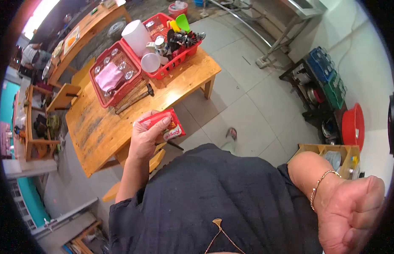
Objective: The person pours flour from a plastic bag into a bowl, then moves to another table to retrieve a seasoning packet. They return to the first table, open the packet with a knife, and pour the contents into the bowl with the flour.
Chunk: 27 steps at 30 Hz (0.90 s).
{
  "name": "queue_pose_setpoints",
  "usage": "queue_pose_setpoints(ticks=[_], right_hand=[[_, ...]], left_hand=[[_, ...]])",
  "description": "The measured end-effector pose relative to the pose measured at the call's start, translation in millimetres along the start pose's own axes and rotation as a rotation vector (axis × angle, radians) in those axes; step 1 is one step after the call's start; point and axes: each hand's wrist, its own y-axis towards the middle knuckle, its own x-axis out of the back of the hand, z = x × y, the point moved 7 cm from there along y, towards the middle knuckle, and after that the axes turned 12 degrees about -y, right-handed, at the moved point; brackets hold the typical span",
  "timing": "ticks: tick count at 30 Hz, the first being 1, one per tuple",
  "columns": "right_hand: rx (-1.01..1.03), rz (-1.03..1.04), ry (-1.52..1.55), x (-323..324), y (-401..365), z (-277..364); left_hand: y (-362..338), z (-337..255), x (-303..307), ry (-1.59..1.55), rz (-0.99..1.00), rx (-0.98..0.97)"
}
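My left hand grips a red Royco packet between thumb and fingers, its printing upside down to me. It is held over the near edge of a wooden table. On that table stands a red crate with glasses and a pink cloth in it. Close to the lower right edge, my right hand is raised with its fingers curled in; anything inside them is hidden. A bracelet circles that wrist.
A red basket holds utensils, a white jug and cups. Along the right wall are a dark rack with blue and green crates, a red basin and a wooden box with plates. Another person is far left.
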Motion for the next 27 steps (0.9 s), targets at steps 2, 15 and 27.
queue_pose_setpoints(ticks=[2,15,27], right_hand=[[-0.103,0.138,0.438,-23.4,-6.5,-36.3],[-1.002,1.098,0.405,-255.3,-190.9,-281.4],[-0.046,1.638,0.146,-410.6,-444.4,-263.3]], left_hand=[[15.7,1.9,1.7,-0.009,-0.028,-0.027],[102.3,38.7,-24.6,-0.188,-0.357,-0.2],[169.7,-21.0,39.1,-0.097,-0.455,-0.217]])
